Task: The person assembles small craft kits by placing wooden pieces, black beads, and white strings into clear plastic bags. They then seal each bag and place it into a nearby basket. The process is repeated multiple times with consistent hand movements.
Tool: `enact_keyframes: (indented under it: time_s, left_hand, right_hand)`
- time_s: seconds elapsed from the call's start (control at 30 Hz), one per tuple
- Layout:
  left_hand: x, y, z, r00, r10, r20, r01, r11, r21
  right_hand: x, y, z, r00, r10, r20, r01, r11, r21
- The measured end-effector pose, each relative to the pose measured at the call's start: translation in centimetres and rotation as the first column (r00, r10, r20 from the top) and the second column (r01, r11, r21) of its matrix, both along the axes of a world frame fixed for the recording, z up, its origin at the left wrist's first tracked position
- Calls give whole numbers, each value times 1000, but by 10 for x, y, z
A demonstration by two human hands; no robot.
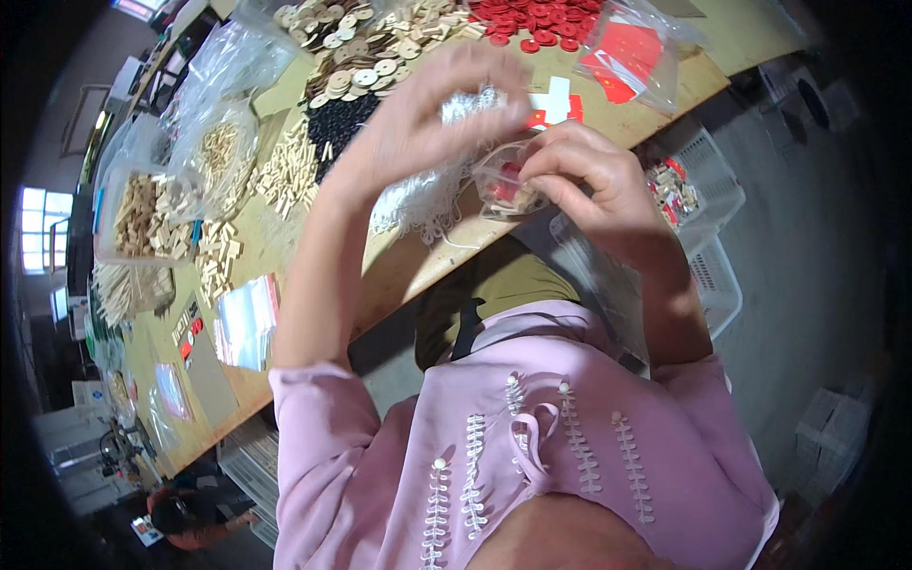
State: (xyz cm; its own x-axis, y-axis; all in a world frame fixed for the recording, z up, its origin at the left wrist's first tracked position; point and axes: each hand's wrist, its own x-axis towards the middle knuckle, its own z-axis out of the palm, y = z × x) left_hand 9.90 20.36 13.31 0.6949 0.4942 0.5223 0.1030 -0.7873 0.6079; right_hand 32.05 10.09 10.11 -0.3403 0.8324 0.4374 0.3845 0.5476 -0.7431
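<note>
My right hand pinches the rim of a small clear plastic bag at the table's near edge. Red pieces and pale wooden pieces show through the bag. My left hand is above the table, just left of the bag, its fingers curved and smeared by motion. Whether it holds anything cannot be made out. Beneath it lies a heap of white strings. Black pieces are piled to the left of the strings. Red and white cards lie beyond my right hand.
Wooden discs and red discs are heaped at the back. Leftward are wooden sticks, a clear tub of wooden blocks and flat plastic bags. White plastic baskets stand at the right below table height.
</note>
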Motion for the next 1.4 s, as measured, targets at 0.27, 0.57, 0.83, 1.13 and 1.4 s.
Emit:
enact_keyframes:
  time_s: [0.27,0.57,0.83,1.13,1.4]
  left_hand:
    - [-52,-105,-43,984,130,-121,-165,921,-352]
    - [-67,-172,-73,946,318,62,-268,876,-401]
    - [-77,-191,-95,927,374,38,-323,844,-429]
    - [-83,-197,-97,924,382,4,-346,842,-413]
    - [-94,-204,-100,862,507,29,-487,841,-235]
  right_hand:
    - [-15,-37,-25,972,193,-132,-198,980,-26]
    - [65,75,-86,896,-340,284,257,921,292]
    - [67,102,-92,890,-267,370,239,963,121]
    - [73,109,-79,862,-331,385,315,943,105]
    - [2,23,10,989,76,-123,-89,991,-103]
